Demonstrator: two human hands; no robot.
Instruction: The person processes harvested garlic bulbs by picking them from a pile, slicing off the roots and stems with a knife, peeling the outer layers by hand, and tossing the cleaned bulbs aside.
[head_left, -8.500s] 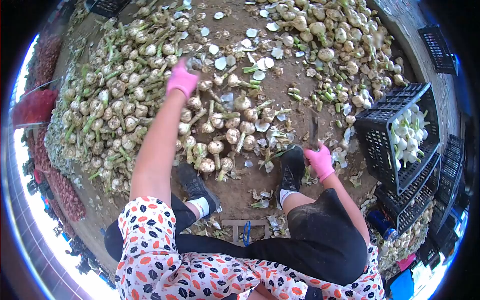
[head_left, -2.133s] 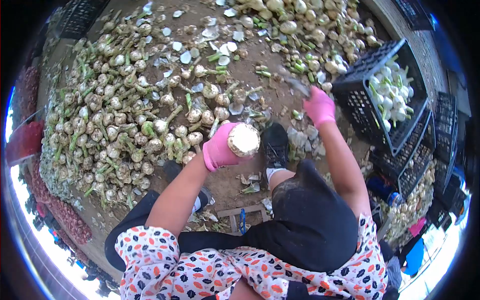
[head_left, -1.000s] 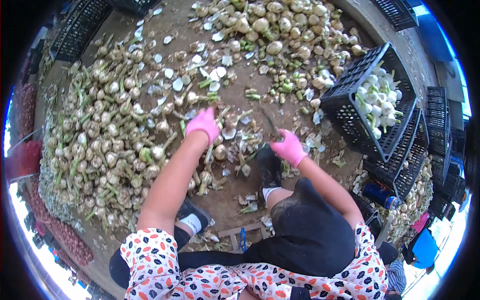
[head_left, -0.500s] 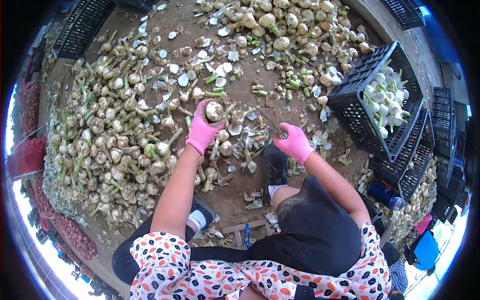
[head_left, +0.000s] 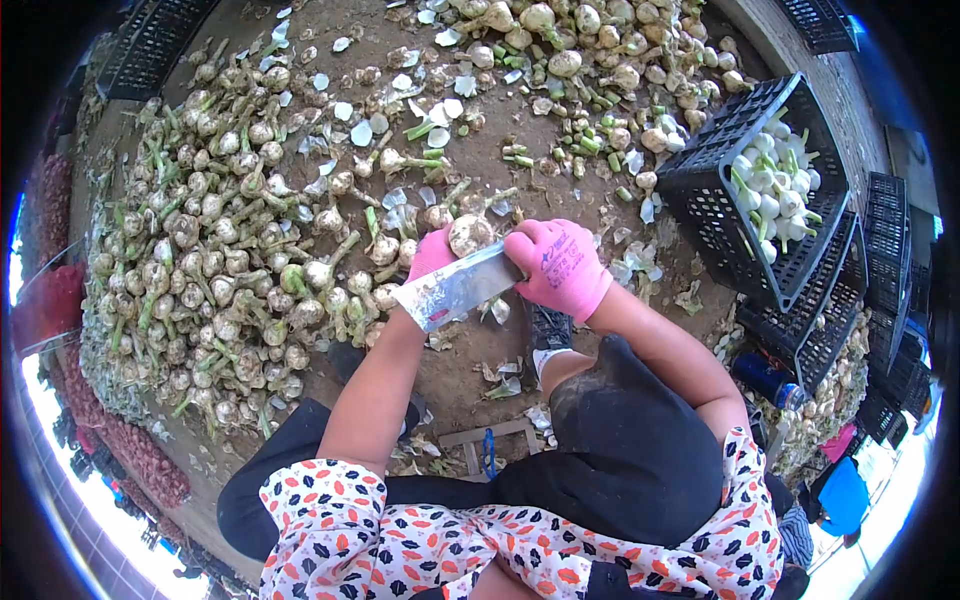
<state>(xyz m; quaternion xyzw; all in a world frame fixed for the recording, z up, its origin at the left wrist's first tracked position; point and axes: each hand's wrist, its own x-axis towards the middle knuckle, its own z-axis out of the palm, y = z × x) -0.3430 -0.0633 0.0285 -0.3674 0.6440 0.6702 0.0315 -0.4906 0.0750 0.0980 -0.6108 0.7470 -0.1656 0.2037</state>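
A round, soil-marked garlic bulb (head_left: 470, 236) is gripped in my left hand (head_left: 430, 252), which wears a pink glove and is partly hidden behind a blade. My right hand (head_left: 562, 268), gloved in pink too, is closed around the handle of a wide-bladed knife (head_left: 458, 287). The blade lies flat-side up across the front of my left hand, close under the bulb; whether its edge touches the bulb I cannot tell. Untrimmed garlic with stalks (head_left: 220, 260) lies in a large heap to the left of my hands.
A tilted black crate (head_left: 700, 190) on the right holds cleaner white garlic (head_left: 775, 185). More bulbs (head_left: 640, 45) are heaped at the far side, near cut green stalk pieces (head_left: 585, 135). A blue can (head_left: 765, 377) lies by stacked crates; a small wooden frame (head_left: 505, 430) sits between my legs.
My right hand has moved left and turned, bringing the knife across in front of my left hand. My left hand has shifted slightly right and down, still holding the garlic bulb.
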